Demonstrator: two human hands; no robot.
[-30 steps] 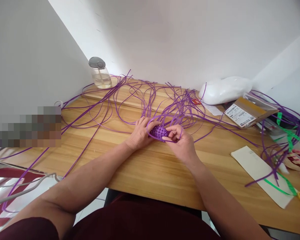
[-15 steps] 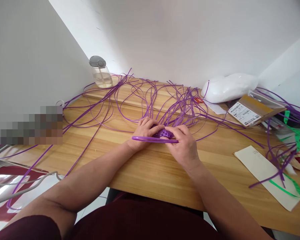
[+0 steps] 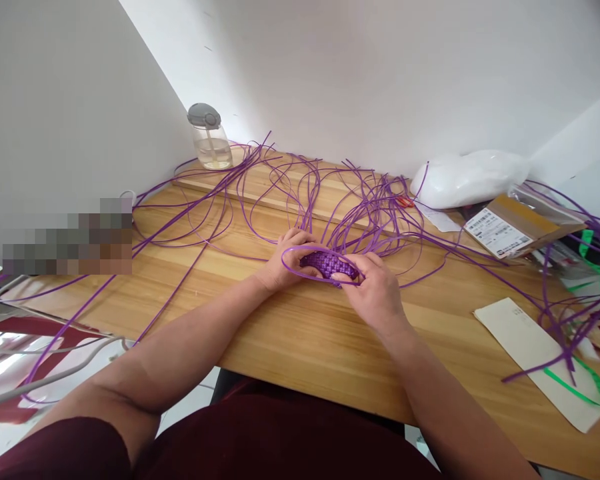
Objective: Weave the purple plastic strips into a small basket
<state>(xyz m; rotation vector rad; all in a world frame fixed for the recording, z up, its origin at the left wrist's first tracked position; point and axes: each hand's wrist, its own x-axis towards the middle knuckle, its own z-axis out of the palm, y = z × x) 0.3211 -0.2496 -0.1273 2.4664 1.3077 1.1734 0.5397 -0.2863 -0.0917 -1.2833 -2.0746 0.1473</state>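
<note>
A small purple woven piece (image 3: pixel 329 265) sits between my hands over the wooden table, with long loose purple strands (image 3: pixel 353 220) fanning out behind it. My left hand (image 3: pixel 291 260) is closed around its left end, fingers on the far side and thumb on the near side. At the right end my right hand (image 3: pixel 375 283) pinches the weave between thumb and fingers. A thin purple loop (image 3: pixel 294 249) arches over the piece and across my left hand; its right end runs to my right fingers. Part of the weave is hidden by both hands.
A lidded water bottle (image 3: pixel 211 143) stands at the back left. Toward the right lie a white plastic-wrapped bundle (image 3: pixel 470 179), a labelled cardboard box (image 3: pixel 503 233), a cream paper strip (image 3: pixel 527 340) and green tape (image 3: pixel 593 387). Orange-handled scissors (image 3: pixel 405 201) lie among the strands.
The woven piece has tilted so more of its weave shows. The purple loop, nearly edge-on before, now appears as a wide oval. The whole view has shifted slightly.
</note>
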